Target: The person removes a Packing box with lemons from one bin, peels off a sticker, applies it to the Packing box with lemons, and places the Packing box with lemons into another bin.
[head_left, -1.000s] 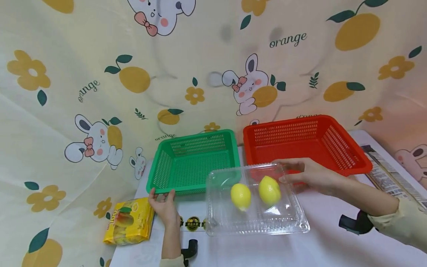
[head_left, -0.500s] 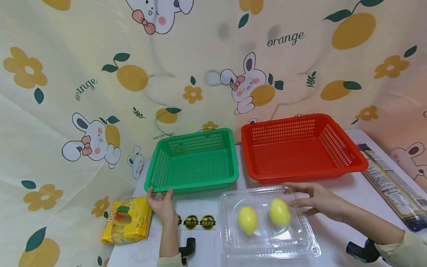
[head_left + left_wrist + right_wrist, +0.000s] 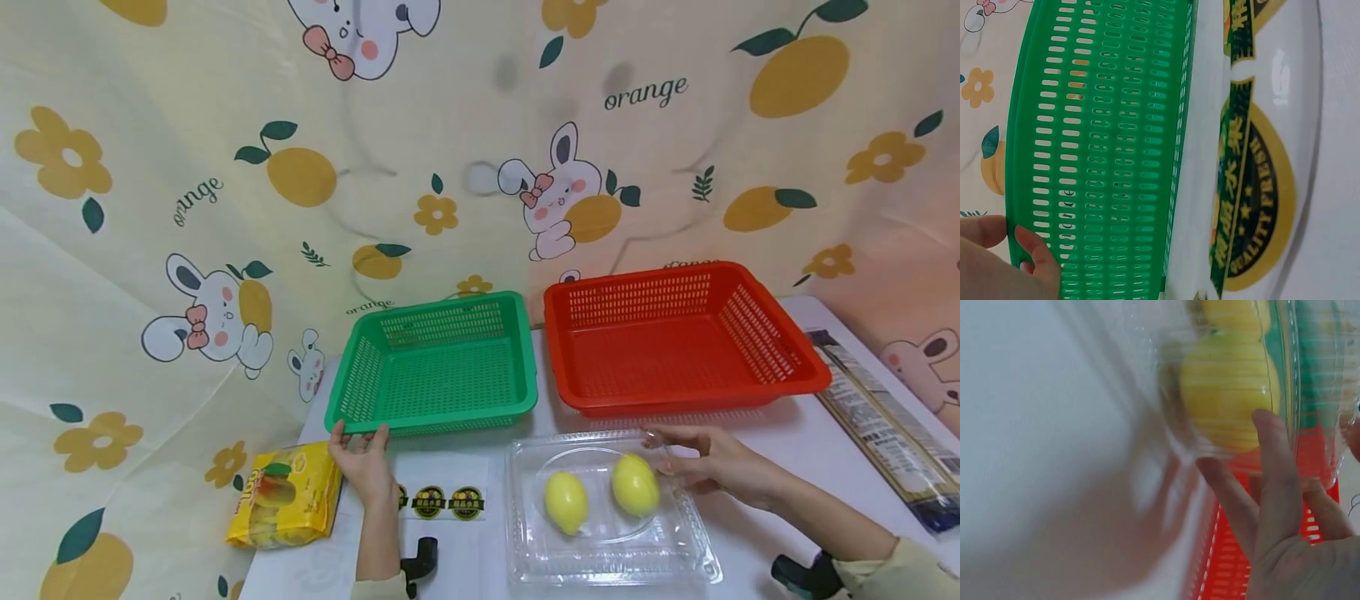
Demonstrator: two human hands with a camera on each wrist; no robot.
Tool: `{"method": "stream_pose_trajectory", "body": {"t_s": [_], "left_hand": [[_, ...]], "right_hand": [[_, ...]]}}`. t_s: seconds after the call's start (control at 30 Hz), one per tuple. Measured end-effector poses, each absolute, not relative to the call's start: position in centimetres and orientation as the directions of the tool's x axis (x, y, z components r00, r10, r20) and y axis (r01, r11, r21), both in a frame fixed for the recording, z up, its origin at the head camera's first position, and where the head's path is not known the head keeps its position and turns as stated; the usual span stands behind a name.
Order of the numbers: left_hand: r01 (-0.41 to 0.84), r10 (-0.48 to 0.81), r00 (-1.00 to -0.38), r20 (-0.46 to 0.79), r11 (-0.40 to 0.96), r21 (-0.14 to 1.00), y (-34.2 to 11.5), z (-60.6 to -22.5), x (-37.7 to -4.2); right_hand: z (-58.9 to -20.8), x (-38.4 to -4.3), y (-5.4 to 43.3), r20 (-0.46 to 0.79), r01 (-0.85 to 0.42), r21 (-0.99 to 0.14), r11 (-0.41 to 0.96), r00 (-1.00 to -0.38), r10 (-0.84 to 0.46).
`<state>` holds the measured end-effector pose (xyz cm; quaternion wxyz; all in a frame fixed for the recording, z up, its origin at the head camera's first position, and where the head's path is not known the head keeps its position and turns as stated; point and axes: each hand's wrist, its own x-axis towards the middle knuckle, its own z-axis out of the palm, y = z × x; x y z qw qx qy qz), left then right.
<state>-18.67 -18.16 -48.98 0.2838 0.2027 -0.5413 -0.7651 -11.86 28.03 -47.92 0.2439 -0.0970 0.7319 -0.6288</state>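
Note:
My left hand (image 3: 367,471) grips the front left corner of the green basket (image 3: 450,375); in the left wrist view its fingertips (image 3: 1035,247) pinch the rim. On the right, my right hand (image 3: 723,467) holds a clear plastic clamshell box (image 3: 540,558) by its right side, low over the front of the table. Inside the box lie two lemons, a left one (image 3: 566,502) and a right one (image 3: 636,485). In the right wrist view several fingers (image 3: 1280,481) stretch along the box wall beside a lemon (image 3: 1225,394).
A red basket (image 3: 660,354) stands behind the box, right of the green one. At the left lies a yellow packet (image 3: 288,496) with a mango picture. A sheet of round stickers (image 3: 429,502) lies between hand and box. A long printed package (image 3: 877,425) lies far right.
My right hand has brought the clear box with the lemons down and toward me, from in front of the baskets' edges to the table front. The left hand keeps its place on the green basket.

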Motion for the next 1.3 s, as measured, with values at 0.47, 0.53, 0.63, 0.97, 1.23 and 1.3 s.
{"method": "stream_pose_trajectory", "body": {"t_s": [0.47, 0.53, 0.63, 0.97, 1.23, 1.3], "left_hand": [[0.057, -0.52, -0.85, -0.079, -0.241, 0.969, -20.7, -48.3, -16.2], [-0.024, -0.492, -0.865, -0.101, -0.161, 0.987, -21.9, -48.3, -15.1], [-0.149, -0.441, -0.887, -0.134, -0.001, 0.989, -23.6, -48.6, -13.3], [-0.405, -0.318, -0.859, -0.401, -0.055, 0.913, -25.3, -48.7, -9.6], [-0.315, -0.26, -0.82, -0.51, -0.54, 0.781, -25.0, -49.0, -8.3], [-0.274, -0.27, -0.812, -0.517, -0.606, 0.747, -25.0, -49.3, -8.4]], "right_hand": [[-48.0, -11.7, 28.3, -0.288, 0.207, -0.952, 0.226, -0.857, -0.428], [-48.1, -11.8, 28.3, -0.289, 0.212, -0.952, 0.219, -0.854, -0.432], [-48.1, -11.8, 28.3, -0.292, 0.215, -0.952, 0.217, -0.852, -0.434], [-48.6, -11.1, 30.4, -0.226, 0.169, -0.971, 0.167, -0.877, -0.423], [-49.0, -11.1, 31.0, -0.195, 0.156, -0.98, 0.123, -0.878, -0.436], [-49.0, -11.3, 31.0, -0.224, 0.182, -0.974, 0.136, -0.872, -0.436]]}}
